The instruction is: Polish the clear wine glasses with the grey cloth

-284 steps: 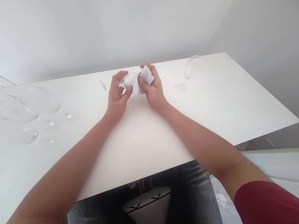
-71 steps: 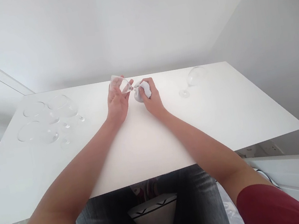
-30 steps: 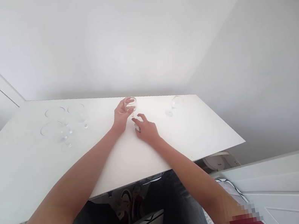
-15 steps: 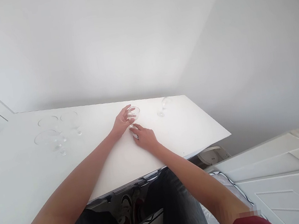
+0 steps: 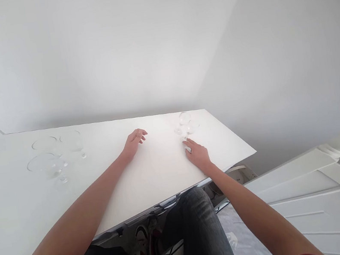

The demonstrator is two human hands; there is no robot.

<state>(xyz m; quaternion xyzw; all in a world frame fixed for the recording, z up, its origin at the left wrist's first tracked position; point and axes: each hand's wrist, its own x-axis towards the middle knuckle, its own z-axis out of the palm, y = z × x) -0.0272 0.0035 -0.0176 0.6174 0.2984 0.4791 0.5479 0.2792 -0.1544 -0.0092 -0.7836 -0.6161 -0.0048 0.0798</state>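
My left hand [image 5: 133, 140] lies on the white table [image 5: 151, 170] with its fingers loosely apart and nothing in it. My right hand [image 5: 198, 154] rests farther right, its fingertips closed on the foot of a clear wine glass [image 5: 191, 127] that stands upright. A second clear wine glass [image 5: 183, 119] stands just behind it, close to the far right corner. The white cloth is not visible.
Three more clear glasses [image 5: 47, 162] stand in a group at the far left of the table. A white wall runs behind the table. My legs in jeans are under the near edge, and a white panelled door [image 5: 317, 211] lies at the lower right.
The wiping with the cloth has stopped. My left hand has let go of the glass's bowl, and my right hand has carried the glass rightward next to the other one. The camera has turned right.
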